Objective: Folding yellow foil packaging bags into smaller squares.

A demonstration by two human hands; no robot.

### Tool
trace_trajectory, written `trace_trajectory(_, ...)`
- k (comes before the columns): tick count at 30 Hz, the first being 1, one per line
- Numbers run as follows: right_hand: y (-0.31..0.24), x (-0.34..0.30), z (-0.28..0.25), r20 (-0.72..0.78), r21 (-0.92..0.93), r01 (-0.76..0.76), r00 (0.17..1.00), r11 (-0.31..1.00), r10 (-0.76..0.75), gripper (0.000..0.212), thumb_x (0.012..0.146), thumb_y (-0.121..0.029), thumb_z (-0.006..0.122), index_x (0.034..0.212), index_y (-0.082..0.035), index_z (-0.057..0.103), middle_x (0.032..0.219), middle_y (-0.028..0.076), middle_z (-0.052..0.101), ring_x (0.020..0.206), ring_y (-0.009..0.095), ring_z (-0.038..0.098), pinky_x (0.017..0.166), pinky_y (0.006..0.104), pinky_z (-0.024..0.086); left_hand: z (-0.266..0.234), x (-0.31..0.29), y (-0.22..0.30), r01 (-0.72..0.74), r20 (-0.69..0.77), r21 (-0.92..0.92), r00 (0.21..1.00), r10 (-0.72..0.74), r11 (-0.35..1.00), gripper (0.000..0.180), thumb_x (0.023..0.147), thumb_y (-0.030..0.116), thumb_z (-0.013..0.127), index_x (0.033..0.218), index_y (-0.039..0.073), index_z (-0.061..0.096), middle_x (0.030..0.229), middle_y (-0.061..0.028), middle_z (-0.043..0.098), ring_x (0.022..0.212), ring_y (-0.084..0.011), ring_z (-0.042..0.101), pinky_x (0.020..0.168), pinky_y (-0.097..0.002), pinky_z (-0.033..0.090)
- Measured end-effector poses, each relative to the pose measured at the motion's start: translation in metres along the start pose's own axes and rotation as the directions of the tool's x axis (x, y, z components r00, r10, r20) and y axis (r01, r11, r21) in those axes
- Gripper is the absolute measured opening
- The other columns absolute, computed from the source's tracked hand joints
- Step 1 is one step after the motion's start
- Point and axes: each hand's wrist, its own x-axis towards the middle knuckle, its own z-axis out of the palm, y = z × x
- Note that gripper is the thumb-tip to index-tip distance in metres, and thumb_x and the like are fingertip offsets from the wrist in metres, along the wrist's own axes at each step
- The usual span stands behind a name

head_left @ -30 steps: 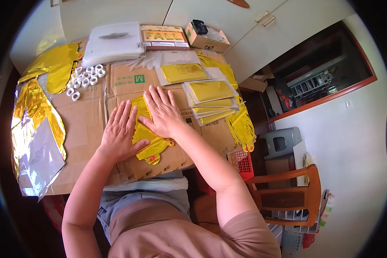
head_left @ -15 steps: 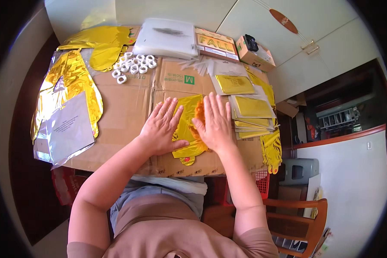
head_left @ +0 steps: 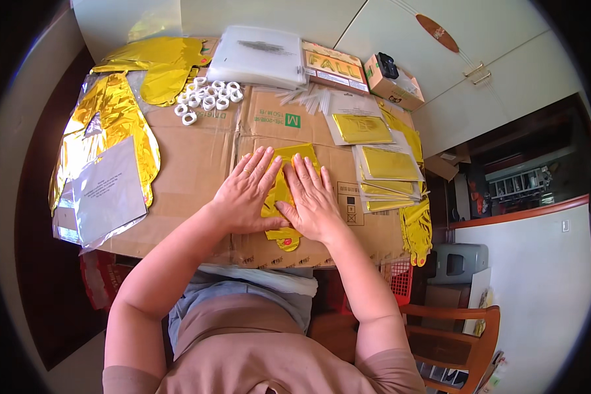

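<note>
A flat gold foil balloon (head_left: 285, 234), folded narrow, lies on the cardboard in front of me. Its rounded near end carries a small red mark. My left hand (head_left: 241, 197) rests flat along the balloon's left side, fingers stretched toward the far edge and thumb across the foil. Over its right half lies my right hand (head_left: 312, 200), palm down with fingers extended. Both hands are open and press on the foil, hiding much of its middle. Nearest on the right is a pile of gold foil packs (head_left: 389, 164) in clear sleeves.
White rings (head_left: 209, 103) cluster at the back left, beside large gold foil pieces (head_left: 128, 108) and a grey printed sheet (head_left: 109, 180). Along the back stand a stack of clear bags (head_left: 256, 56), a flat box (head_left: 335, 65) and a small carton (head_left: 393, 82). Clear straws (head_left: 308, 97) lie near them.
My right hand has moved left from the balloon's right edge onto its middle. The orange glow at that edge is gone. My left hand has barely moved.
</note>
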Motion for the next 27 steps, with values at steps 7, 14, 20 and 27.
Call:
trace_trajectory(7,0.001,0.001,-0.002,-0.022,-0.001,0.022,1.0,1.0,-0.022,0.081,0.099,-0.055,0.048,0.158,-0.005,0.025,0.165,0.02,0.018,0.153,0.035,0.017,0.122,0.0578,0.01,-0.047,-0.029,-0.028,0.067,-0.055,-0.268,0.995,-0.084,0.961,0.107,0.073,0.036,0.082,0.155,-0.001,0.026,0.16,-0.0239,0.03,0.149,-0.0379,0.029,0.123,-0.0454,0.024)
trace_trajectory(14,0.0,0.001,0.001,-0.009,-0.024,0.024,1.0,0.999,-0.024,0.081,0.1,-0.056,0.044,0.158,-0.005,0.023,0.165,0.02,0.018,0.153,0.037,0.017,0.122,0.057,0.01,-0.038,-0.059,-0.015,0.119,-0.133,-0.191,0.98,-0.146,0.974,0.078,0.082,0.028,0.075,0.148,0.001,0.041,0.152,-0.0218,0.042,0.143,-0.0393,0.037,0.12,-0.05,0.027)
trace_trajectory(20,-0.002,0.001,0.0,-0.004,-0.031,0.012,1.0,0.999,-0.013,0.081,0.099,-0.054,0.048,0.159,-0.006,0.023,0.165,0.021,0.019,0.152,0.037,0.019,0.122,0.0572,0.012,-0.023,-0.039,0.009,0.053,-0.229,-0.149,0.969,-0.087,0.987,0.056,0.09,0.026,0.069,0.138,0.001,0.053,0.146,-0.0206,0.05,0.141,-0.0382,0.041,0.119,-0.0517,0.029)
trace_trajectory(27,0.001,0.001,0.003,-0.027,-0.027,0.032,0.999,0.999,-0.033,0.078,0.1,-0.05,0.05,0.158,-0.006,0.024,0.165,0.021,0.019,0.153,0.036,0.018,0.122,0.0566,0.013,0.005,-0.015,0.007,0.093,-0.055,0.127,0.995,-0.086,0.988,0.078,0.099,0.056,0.046,0.151,-0.001,0.038,0.158,-0.0226,0.034,0.149,-0.037,0.027,0.123,-0.0474,0.017)
